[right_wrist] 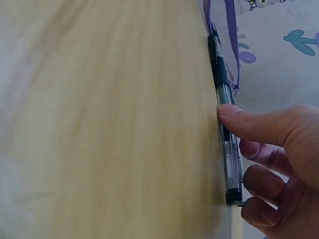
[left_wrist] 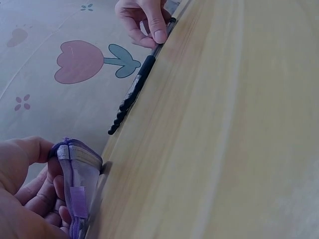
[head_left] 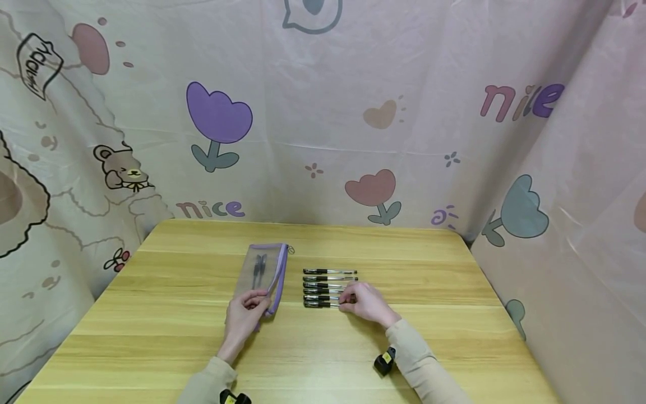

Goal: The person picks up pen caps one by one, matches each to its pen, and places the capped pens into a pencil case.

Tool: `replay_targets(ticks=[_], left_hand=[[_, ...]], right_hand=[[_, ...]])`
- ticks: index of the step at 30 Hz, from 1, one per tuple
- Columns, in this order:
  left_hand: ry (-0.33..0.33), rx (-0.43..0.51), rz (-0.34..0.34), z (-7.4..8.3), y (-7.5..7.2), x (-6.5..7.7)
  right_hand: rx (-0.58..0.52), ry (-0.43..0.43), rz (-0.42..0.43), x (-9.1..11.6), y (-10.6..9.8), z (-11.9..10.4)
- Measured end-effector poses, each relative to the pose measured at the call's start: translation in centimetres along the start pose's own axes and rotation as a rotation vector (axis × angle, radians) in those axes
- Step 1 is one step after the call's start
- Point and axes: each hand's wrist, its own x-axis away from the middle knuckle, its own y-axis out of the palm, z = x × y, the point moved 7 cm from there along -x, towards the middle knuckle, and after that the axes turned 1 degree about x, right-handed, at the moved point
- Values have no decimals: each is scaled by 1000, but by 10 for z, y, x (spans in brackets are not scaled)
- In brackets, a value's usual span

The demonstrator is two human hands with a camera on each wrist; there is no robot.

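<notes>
My left hand [head_left: 244,314] grips the near end of a clear pencil pouch [head_left: 245,269] with purple trim, holding its zip side up and parted; in the left wrist view the thumb and curled fingers hold the purple edge [left_wrist: 75,199]. Two dark pens [head_left: 259,266] show through the pouch. To its right, several black-capped gel pens [head_left: 328,278] with clear barrels lie in a row. My right hand [head_left: 367,302] is at the right end of the nearest gel pen [right_wrist: 227,124], thumb and fingers pinching its barrel. The fingers partly hide the neighbouring pens.
A light wooden table [head_left: 151,314] carries everything. Patterned cloth [head_left: 313,112] hangs behind it and on both sides. Small black devices [head_left: 385,362] are worn at the wrists. A small ring pull [head_left: 290,250] hangs at the pouch's far corner.
</notes>
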Motion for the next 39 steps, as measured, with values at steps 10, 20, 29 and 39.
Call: replay_targets(ticks=[10, 20, 29, 39], left_hand=[[6, 2, 11, -2, 0, -1], [3, 1, 5, -2, -1, 0], [3, -1, 5, -2, -1, 0], [5, 7, 2, -1, -1, 0]], right_hand=[[-21, 6, -15, -1, 0, -4], [-114, -10, -94, -11, 3, -19], [-161, -32, -166, -29, 6, -40], [-330, 13, -212, -50, 17, -53]])
